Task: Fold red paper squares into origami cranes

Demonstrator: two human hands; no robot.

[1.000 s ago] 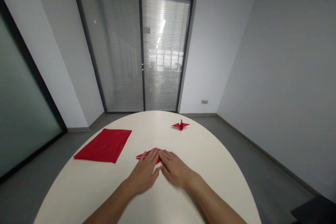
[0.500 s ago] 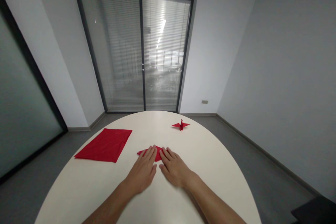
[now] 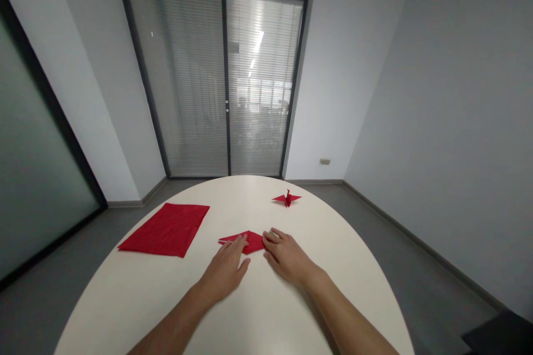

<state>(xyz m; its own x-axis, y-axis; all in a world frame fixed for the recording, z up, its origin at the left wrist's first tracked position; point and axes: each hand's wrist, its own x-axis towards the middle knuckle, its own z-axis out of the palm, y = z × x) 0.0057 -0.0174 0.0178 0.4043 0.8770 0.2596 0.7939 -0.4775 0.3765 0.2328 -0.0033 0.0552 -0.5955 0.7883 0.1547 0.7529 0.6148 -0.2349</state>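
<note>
A partly folded red paper [image 3: 250,241] lies flat on the white round table [image 3: 325,255] in front of me. My left hand [image 3: 225,270] rests flat on the table, its fingertips on the paper's left part, fingers stretched out. My right hand [image 3: 286,255] lies beside the paper's right corner, fingers slightly curled and touching its edge. Neither hand lifts the paper.
A stack of flat red paper sheets [image 3: 166,229] lies at the table's left. A finished red paper crane [image 3: 286,198] stands at the far side. Beyond are a glass door with blinds [image 3: 220,77] and grey walls. A dark object [image 3: 499,333] shows at bottom right.
My hands have spread apart: the right hand slid right off the paper, the left drew back a little, so more of the folded red paper shows between them.
</note>
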